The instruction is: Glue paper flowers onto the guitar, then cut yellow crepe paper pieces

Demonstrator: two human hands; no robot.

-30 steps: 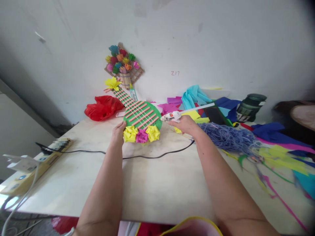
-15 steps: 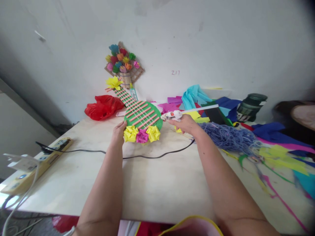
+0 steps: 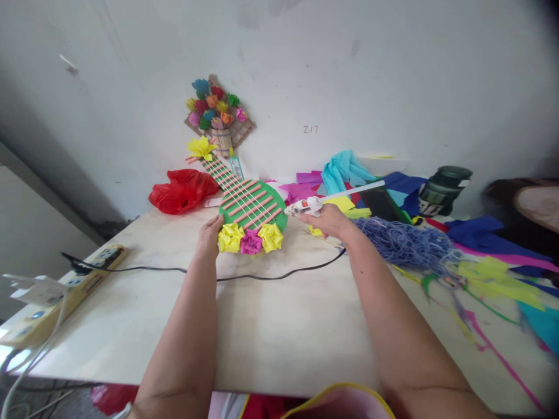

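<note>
A green guitar-shaped paper craft (image 3: pixel 253 203) is held up over the table, its neck tilted to the upper left. Pink sticks and white strings cross its face. Yellow paper flowers (image 3: pixel 230 238) sit on its lower edge on either side of a magenta one (image 3: pixel 251 241), and another yellow flower tops the neck. My left hand (image 3: pixel 210 234) grips the craft's left edge. In my right hand (image 3: pixel 327 221) is a white hot glue gun (image 3: pixel 305 205), a glue stick (image 3: pixel 353 190) poking out of its back. The nozzle is at the craft's right edge; whether it touches I cannot tell.
A black cord (image 3: pixel 271 278) runs across the table (image 3: pixel 288 337) from the power strip (image 3: pixel 91 285) at left. Behind lie a red plastic bag (image 3: pixel 183 191) and a glue bottle (image 3: pixel 236 164). Blue-purple string (image 3: pixel 402 244), colored paper and a dark green jar (image 3: pixel 445 189) stand right.
The glue stick at the back of the gun sits at a slightly lower angle to view. The whole view has shifted a little; both hands keep nearly the same place.
</note>
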